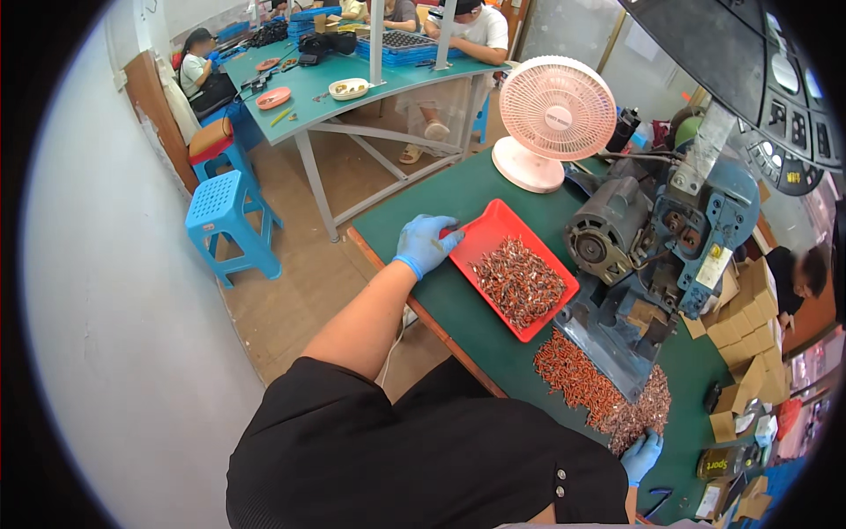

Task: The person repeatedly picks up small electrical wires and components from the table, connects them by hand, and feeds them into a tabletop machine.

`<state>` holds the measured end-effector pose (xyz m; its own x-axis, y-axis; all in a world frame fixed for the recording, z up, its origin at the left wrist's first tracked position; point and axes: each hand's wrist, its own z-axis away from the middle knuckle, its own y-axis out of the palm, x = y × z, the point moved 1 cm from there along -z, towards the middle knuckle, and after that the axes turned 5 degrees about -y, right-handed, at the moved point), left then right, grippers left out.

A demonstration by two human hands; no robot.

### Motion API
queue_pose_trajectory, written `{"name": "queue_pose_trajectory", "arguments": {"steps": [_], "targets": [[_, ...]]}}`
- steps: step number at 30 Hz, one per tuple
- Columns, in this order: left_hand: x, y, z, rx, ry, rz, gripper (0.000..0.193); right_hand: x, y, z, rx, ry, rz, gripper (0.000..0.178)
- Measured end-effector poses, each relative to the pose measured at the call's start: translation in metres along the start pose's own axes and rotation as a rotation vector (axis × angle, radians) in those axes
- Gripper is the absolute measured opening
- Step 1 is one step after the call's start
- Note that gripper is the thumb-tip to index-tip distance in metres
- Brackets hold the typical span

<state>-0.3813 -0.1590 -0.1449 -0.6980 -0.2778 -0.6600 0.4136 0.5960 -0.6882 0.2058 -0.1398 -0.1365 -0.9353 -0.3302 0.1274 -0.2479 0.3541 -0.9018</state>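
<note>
My left hand (427,244), in a blue glove, is at the left rim of a red tray (486,220), its fingers bent over the edge and closed on it. A heap of small copper-and-silver metal parts (520,280) lies in the tray. On the green table, more small parts form a loose pile: orange-brown pieces (573,375) on the left, paler silvery-pink pieces (643,413) on the right. My right hand (642,457), also gloved in blue, touches the near edge of the pale pieces with its fingers apart; part of its fingertips is hard to see.
A bench machine with a motor (608,225) stands behind the pile, its metal chute (608,339) reaching over the parts. Behind the tray is a pink fan (557,119). Pliers (656,502) and cardboard boxes (749,304) are at right. Blue stools (231,220) stand left; people sit beyond.
</note>
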Motion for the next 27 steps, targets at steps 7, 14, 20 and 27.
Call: {"name": "queue_pose_trajectory", "arguments": {"steps": [7,14,20,27], "targets": [[-0.001,0.028,0.004,-0.054,0.045,0.016,0.033,-0.029,0.007,0.009,-0.095,-0.006,-0.071,0.017],[-0.003,0.097,-0.025,-0.040,0.115,0.023,0.030,-0.089,0.044,-0.017,-0.213,-0.108,-0.092,0.012],[-0.024,0.181,-0.032,0.044,0.213,-0.051,0.043,-0.194,0.081,-0.029,-0.303,-0.092,-0.144,0.012],[-0.071,0.218,0.025,0.094,-0.101,0.158,0.067,-0.255,0.075,0.014,-0.424,-0.189,-0.090,0.012]]}}
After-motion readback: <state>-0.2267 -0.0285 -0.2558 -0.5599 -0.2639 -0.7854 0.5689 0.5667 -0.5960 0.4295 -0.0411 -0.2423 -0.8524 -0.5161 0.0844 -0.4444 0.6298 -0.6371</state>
